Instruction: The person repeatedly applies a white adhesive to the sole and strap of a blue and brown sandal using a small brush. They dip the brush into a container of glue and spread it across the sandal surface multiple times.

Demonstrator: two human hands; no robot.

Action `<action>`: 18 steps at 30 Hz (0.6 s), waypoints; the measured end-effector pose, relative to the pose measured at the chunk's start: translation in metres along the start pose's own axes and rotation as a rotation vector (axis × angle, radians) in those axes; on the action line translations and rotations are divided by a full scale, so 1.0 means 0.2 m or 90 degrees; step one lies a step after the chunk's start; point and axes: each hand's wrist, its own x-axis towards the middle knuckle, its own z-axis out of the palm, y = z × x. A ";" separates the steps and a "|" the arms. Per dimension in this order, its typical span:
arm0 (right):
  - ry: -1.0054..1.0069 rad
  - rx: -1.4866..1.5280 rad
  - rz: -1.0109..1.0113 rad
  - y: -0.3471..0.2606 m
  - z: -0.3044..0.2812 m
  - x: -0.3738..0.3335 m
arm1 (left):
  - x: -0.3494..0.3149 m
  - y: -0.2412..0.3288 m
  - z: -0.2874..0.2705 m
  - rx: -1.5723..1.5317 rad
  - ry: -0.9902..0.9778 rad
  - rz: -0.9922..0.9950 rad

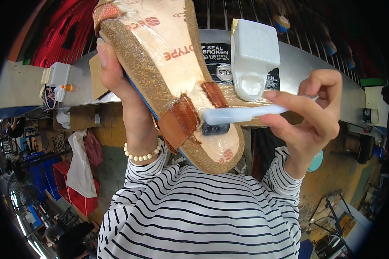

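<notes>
My left hand [124, 82] grips the left side of a sandal footbed [160, 47], its thumb on the edge and its other fingers hidden beneath. The footbed is tilted, with a cork rim, a wet-looking glossy beige insole and brown leather strap pieces [179, 123] folded onto it near the toe. My right hand [304, 110] pinches the pale handle of a small toothbrush-like brush [246, 113]. Its dark bristles touch the insole between the straps and the toe end. Behind the brush stands a white plastic pot [256, 52] with a rounded spout-like cup at its front.
The pot sits on a taped cardboard piece at the edge of a metal bench [294, 47]. A second white container [58, 75] with an orange-tipped bottle stands to the left. Other sandals [282, 23] hang or lie on the rack bars beyond. A red crate [75, 190] rests at lower left.
</notes>
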 end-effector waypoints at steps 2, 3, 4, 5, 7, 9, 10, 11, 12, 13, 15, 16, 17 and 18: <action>0.026 -0.043 -0.049 0.00 0.00 0.01 | -0.01 0.01 0.00 0.039 0.039 -0.019; 0.017 0.001 -0.076 0.01 0.00 0.01 | -0.01 0.01 0.01 0.013 0.031 -0.010; 0.007 0.042 -0.110 0.01 -0.01 0.01 | -0.01 0.02 0.01 -0.013 0.023 -0.002; 0.016 0.083 -0.139 0.01 -0.01 0.01 | -0.01 0.03 0.01 -0.040 0.014 0.006; -0.009 0.094 -0.118 0.02 -0.01 -0.01 | -0.01 0.04 0.00 -0.143 0.004 -0.031; 0.029 0.027 -0.049 0.02 0.00 -0.03 | 0.00 0.03 -0.02 -0.215 0.000 -0.086; 0.041 -0.010 -0.020 0.02 0.00 -0.04 | 0.00 0.02 -0.04 -0.211 -0.004 -0.091; 0.027 0.033 -0.030 0.02 0.00 -0.05 | 0.04 -0.03 -0.06 -0.128 -0.014 -0.048; 0.008 0.074 -0.049 0.03 0.01 -0.06 | 0.08 -0.06 -0.10 -0.070 -0.009 -0.016; -0.005 0.115 -0.063 0.03 0.01 -0.07 | 0.11 -0.10 -0.14 -0.011 -0.001 0.015; 0.023 0.076 -0.019 0.04 0.01 -0.08 | 0.15 -0.16 -0.24 0.042 0.019 0.076; 0.039 0.057 0.010 0.04 0.01 -0.08 | 0.16 -0.20 -0.28 0.058 0.016 0.120; 0.056 0.049 0.006 0.05 0.02 -0.08 | 0.16 -0.22 -0.32 0.075 0.014 0.164; 0.034 0.023 0.023 0.05 0.02 -0.09 | 0.18 -0.25 -0.34 0.099 0.022 0.177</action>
